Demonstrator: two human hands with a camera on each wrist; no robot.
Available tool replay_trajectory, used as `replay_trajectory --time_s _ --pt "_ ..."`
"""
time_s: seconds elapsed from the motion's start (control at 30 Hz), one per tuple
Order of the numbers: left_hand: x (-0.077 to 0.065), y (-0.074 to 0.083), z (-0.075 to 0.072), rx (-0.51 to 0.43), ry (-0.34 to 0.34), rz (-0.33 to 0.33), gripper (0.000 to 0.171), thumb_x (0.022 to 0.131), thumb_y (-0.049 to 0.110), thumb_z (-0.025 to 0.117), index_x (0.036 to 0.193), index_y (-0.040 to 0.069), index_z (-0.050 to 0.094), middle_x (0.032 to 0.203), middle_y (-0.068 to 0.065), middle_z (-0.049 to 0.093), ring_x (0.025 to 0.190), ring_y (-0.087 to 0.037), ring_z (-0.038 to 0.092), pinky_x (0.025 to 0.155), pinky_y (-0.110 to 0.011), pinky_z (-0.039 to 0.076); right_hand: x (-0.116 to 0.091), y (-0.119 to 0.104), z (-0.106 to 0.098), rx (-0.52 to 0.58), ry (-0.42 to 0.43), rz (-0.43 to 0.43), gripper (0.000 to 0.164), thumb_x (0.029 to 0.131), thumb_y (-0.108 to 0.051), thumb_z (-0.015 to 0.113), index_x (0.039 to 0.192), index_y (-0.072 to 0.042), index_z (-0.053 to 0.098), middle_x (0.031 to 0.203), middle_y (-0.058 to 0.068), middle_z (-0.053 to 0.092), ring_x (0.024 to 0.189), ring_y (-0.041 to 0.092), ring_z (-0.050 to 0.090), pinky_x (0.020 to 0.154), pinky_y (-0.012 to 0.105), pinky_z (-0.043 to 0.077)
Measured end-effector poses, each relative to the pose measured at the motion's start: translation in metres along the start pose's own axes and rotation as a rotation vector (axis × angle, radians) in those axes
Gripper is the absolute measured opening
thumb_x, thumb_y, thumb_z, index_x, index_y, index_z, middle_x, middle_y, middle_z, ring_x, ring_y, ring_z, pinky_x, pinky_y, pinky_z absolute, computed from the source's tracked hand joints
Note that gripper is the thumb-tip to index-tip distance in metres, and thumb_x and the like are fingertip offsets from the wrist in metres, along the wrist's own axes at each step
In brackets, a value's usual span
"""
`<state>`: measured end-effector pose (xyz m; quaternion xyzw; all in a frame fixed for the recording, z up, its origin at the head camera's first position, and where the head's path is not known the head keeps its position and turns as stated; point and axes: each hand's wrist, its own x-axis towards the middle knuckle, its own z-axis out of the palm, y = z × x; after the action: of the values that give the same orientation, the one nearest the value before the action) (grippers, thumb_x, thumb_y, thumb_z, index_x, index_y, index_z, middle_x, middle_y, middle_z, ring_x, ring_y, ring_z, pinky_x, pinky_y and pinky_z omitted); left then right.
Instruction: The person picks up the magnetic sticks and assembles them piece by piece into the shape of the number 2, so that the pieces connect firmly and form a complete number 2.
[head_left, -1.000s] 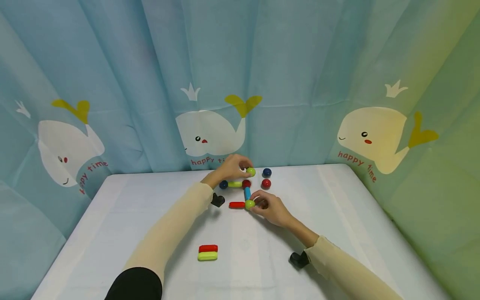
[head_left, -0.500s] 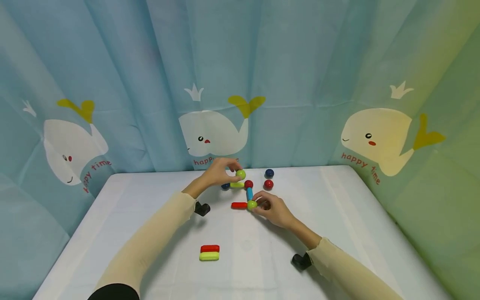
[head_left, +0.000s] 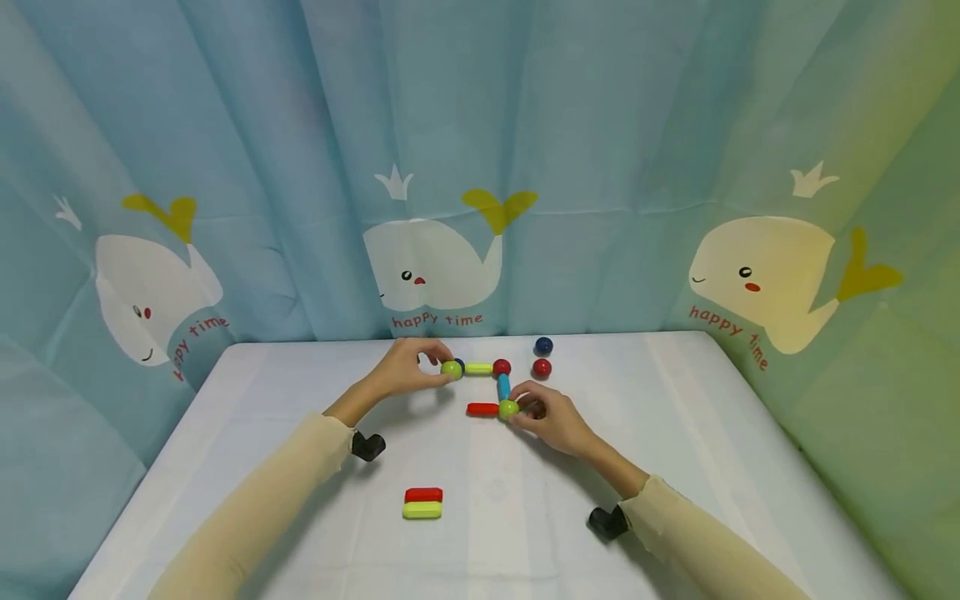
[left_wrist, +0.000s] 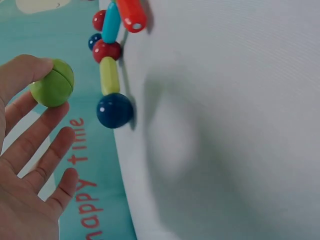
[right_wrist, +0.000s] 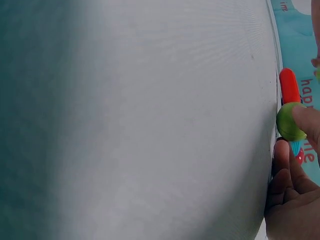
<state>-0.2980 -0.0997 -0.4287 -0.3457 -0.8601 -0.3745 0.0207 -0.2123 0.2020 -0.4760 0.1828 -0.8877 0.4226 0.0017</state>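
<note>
My left hand point(head_left: 408, 367) pinches a green ball point(left_wrist: 52, 85) between thumb and fingers, its other fingers spread. In the left wrist view, this ball is apart from the dark blue ball point(left_wrist: 115, 110) that ends a chain on the table. From there the chain runs through a yellow-green stick point(head_left: 478, 368), a red ball point(head_left: 502, 367), and a light blue stick point(head_left: 504, 387) to a second green ball point(head_left: 507, 409). A red stick point(head_left: 482, 409) points left from that ball. Thumb and fingers of my right hand point(head_left: 555, 419) pinch the second green ball.
Right of the chain lie a loose dark blue ball point(head_left: 543, 346) and a loose red ball point(head_left: 542, 367). Nearer the front, another red stick point(head_left: 423, 495) lies against a yellow-green stick point(head_left: 422, 510). A whale-printed curtain point(head_left: 600, 275) hangs behind the white table point(head_left: 660, 467).
My left hand has carried its green ball leftward, from behind the chain's red ball to its dark blue end. My right hand stays at the other green ball.
</note>
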Motion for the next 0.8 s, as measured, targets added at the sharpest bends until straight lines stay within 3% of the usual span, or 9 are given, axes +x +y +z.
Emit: replay_trajectory --time_s 0.27,0.47,0.8 --pt "-0.015 -0.009 0.001 -0.005 0.027 0.027 0.022 0.083 0.02 0.086 0.103 0.015 0.077 0.101 0.004 0.075 0.092 -0.024 0.068 0.082 -0.048 0.055 -0.001 0.001 -0.001 -0.009 0.006 -0.016 0.024 0.093 -0.012 0.077 0.114 -0.013 0.066 0.106 0.009 0.073 0.079 0.017 0.061 0.071 0.026 0.052" --pt "-0.023 -0.016 0.007 -0.004 -0.018 -0.009 0.02 0.085 0.019 0.084 0.104 0.016 0.077 0.1 0.007 0.075 0.094 -0.025 0.068 0.084 -0.042 0.054 0.001 0.0 -0.001 -0.009 0.005 -0.016 0.024 0.093 -0.011 0.077 0.114 -0.013 0.066 0.106 0.008 0.073 0.08 0.018 0.061 0.073 0.027 0.052" --pt "-0.03 -0.022 0.021 -0.013 -0.081 -0.02 0.022 0.085 0.026 0.085 0.104 0.018 0.077 0.097 0.01 0.074 0.091 -0.012 0.065 0.087 -0.035 0.053 0.004 -0.001 -0.001 -0.02 0.007 -0.005 0.024 0.091 -0.011 0.078 0.112 -0.015 0.067 0.105 0.004 0.072 0.081 0.016 0.061 0.074 0.027 0.053"
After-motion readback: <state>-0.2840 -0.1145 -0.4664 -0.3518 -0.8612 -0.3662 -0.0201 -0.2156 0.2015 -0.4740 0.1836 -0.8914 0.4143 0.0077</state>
